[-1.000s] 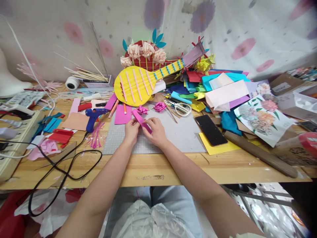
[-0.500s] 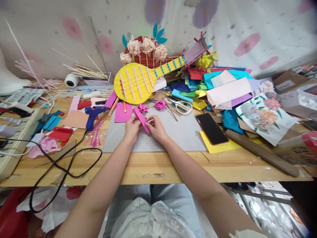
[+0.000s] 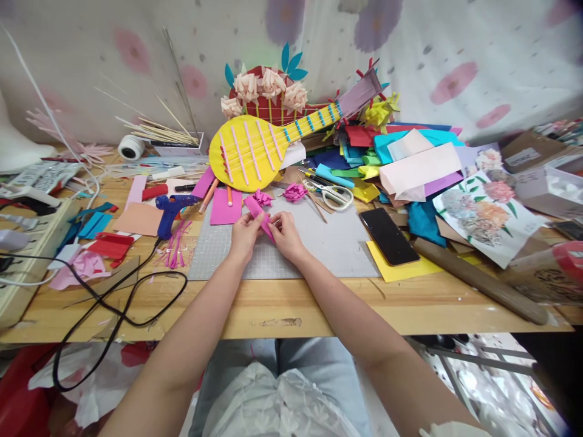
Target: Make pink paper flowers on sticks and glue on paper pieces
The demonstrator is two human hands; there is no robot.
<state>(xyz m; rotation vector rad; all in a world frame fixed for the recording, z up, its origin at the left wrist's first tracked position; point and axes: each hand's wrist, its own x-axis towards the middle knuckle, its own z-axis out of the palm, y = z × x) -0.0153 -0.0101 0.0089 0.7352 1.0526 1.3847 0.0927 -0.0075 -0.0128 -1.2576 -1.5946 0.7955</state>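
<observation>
Grip: left hand (image 3: pixel 245 238) and right hand (image 3: pixel 288 238) both pinch a pink strip (image 3: pixel 257 210), thumbs and fingers closed on it
Pink strip: above the cutting mat (image 3: pixel 339 246), slanting 11 to 5 o'clock (whether it is folded, I cannot tell)
Done: two crumpled pink bunches (image 3: pixel 295 192), at 12 and 1 o'clock, seem shaped
Left: the strip looks unbunched; a flat pink sheet (image 3: pixel 222 209), 10 o'clock, seems unworked
Scissors (image 3: pixel 335 198): 2 o'clock, laid down

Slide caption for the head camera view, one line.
Left hand and right hand hold a magenta strip over a gray cutting mat.
</observation>
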